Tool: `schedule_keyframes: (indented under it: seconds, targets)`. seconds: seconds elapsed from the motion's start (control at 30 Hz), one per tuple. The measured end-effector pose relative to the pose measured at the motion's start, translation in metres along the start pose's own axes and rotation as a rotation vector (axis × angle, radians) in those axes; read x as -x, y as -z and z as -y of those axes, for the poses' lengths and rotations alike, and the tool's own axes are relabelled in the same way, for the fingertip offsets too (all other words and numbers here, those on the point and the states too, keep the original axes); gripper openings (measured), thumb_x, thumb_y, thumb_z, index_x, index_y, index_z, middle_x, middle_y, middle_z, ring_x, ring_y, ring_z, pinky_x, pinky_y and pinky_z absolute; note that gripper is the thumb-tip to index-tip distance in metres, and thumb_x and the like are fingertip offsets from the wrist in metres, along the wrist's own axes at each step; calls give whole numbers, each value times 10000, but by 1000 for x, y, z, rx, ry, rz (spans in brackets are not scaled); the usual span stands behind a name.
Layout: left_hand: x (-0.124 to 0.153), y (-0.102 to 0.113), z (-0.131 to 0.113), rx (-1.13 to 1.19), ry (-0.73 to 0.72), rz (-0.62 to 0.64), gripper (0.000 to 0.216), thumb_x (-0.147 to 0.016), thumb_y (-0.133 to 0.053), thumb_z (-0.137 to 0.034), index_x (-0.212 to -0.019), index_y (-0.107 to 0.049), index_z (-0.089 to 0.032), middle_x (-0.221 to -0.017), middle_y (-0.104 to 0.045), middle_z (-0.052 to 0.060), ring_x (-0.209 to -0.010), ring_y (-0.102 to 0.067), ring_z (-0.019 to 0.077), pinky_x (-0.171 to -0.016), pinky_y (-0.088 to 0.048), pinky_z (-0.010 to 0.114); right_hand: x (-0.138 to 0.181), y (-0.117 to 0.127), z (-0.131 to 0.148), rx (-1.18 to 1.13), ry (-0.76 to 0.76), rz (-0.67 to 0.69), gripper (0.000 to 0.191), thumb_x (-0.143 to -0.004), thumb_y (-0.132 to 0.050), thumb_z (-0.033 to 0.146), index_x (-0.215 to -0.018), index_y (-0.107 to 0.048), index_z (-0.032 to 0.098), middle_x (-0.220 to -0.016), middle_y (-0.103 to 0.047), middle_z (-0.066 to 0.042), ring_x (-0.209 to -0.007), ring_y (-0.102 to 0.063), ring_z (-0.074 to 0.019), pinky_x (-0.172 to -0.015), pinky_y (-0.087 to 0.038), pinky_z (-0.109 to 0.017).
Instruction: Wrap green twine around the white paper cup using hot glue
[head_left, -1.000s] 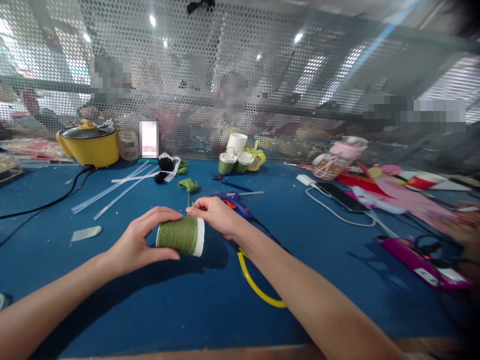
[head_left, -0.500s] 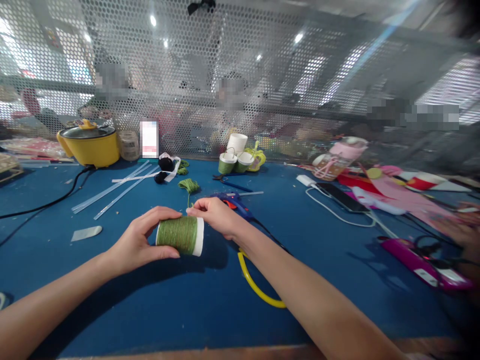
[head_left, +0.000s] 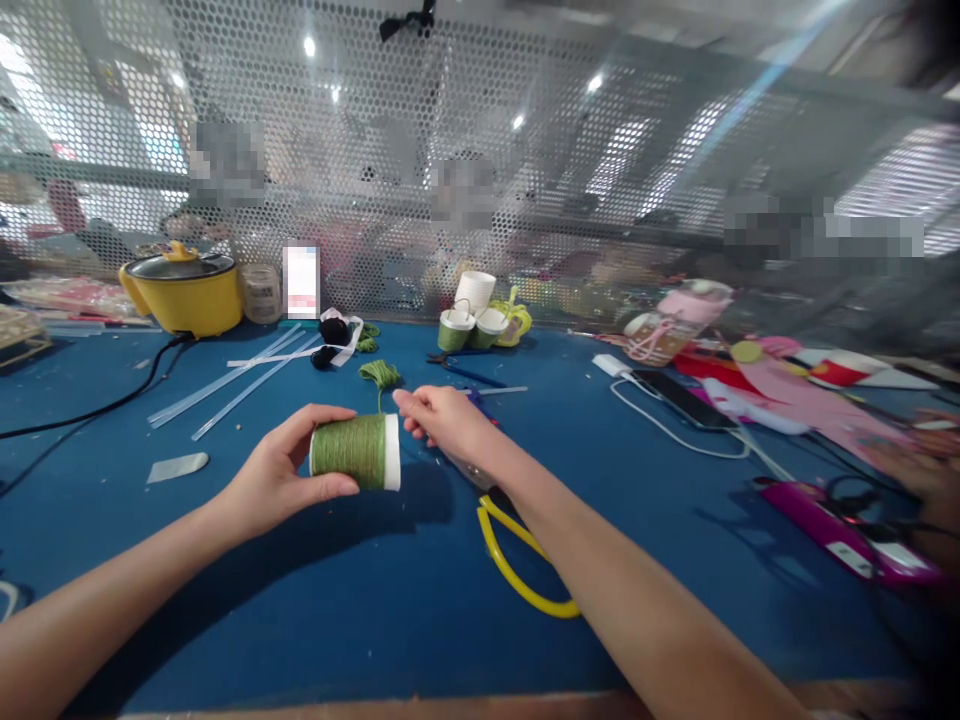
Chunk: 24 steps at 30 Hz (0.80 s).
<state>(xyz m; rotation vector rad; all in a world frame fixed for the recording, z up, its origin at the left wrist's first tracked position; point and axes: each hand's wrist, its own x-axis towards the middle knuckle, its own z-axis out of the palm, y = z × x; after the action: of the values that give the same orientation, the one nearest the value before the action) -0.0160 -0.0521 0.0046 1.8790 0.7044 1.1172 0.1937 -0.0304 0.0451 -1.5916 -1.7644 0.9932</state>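
Observation:
My left hand [head_left: 281, 460] is wrapped round a paper cup [head_left: 352, 450] wound with green yarn, fingers above and thumb below. The cup lies sideways in the air, its white rim [head_left: 392, 452] facing right. Just right of that rim, my right hand [head_left: 439, 415] is closed, fingertips pinched together; whatever they hold is hidden. A small skein of green yarn [head_left: 380, 374] lies behind the cup, and a strand runs from it down to the cup's upper side. Yellow-handled scissors [head_left: 517, 585] lie partly under my right forearm. A blue glue gun [head_left: 484, 405] is mostly hidden behind my right hand.
Two green-wrapped cups [head_left: 455, 330] stand at the back with white cups [head_left: 475, 288] and pliers [head_left: 469, 372]. Clear glue sticks [head_left: 247, 385] and a yellow electric pot [head_left: 184, 295] are left. Rightward lie a phone [head_left: 679, 398], a purple power strip [head_left: 840, 535] and another person's hand [head_left: 926, 460].
My right hand has moved slightly right, off the cup's rim, uncovering more of the scissors. The cup has risen a little and is turned more level in my left hand.

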Motion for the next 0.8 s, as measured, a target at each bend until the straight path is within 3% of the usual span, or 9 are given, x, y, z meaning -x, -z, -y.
schedule_keyframes:
  seconds: [0.07,0.17,0.4,0.5,0.63,0.73,0.8]
  targets:
    - [-1,0,2,-1,35,-21,496,-690,-707,-331,-1107,-481,-189,-993,-552,65,-882,-568,209,-751,-497,341,6,6,7,-15,41,-51,390,-813,-465,495,-615,-517,163,-592,-554,-21,-488,-470,-87,-444,-347,-208]
    - [-2,0,4,-25,33,-36,493,-697,-700,-316,-1112,-465,-193,-1014,-537,64,-917,-559,213,-787,-487,364,17,10,19,-76,96,-17,399,-816,-445,507,-639,-531,160,-584,-540,-8,-467,-425,-75,-424,-310,-206]
    - [0,2,0,-281,-164,7,470,-723,-685,-263,-1134,-461,-233,-1120,-486,83,-1081,-473,246,-928,-402,428,30,0,20,-76,95,13,267,-740,-569,414,-646,-541,166,-513,-441,46,-430,-345,-67,-405,-252,-212]
    - [0,0,1,-211,-48,27,554,-704,-697,-283,-1178,-415,-232,-1131,-482,92,-1028,-515,246,-884,-438,432,33,-5,14,-161,120,12,241,-737,-566,395,-663,-537,167,-539,-450,41,-445,-354,-69,-404,-257,-209]
    - [-2,-2,2,79,179,109,556,-724,-660,-326,-1190,-380,-211,-1092,-512,88,-913,-584,224,-772,-503,384,39,-9,11,-127,211,11,211,-761,-542,341,-637,-519,172,-559,-483,33,-486,-387,-78,-457,-300,-219]
    - [-4,-3,2,174,232,126,425,-774,-594,-338,-1132,-423,-186,-980,-541,57,-817,-597,190,-707,-515,342,42,-8,10,-68,235,10,195,-769,-534,324,-640,-509,179,-578,-502,28,-518,-421,-92,-497,-335,-230]
    - [-3,-3,1,165,221,101,392,-767,-603,-319,-1100,-444,-184,-961,-537,44,-801,-592,176,-710,-512,330,42,-6,9,-11,255,-59,191,-778,-532,337,-666,-513,183,-626,-537,11,-564,-460,-109,-540,-369,-242]
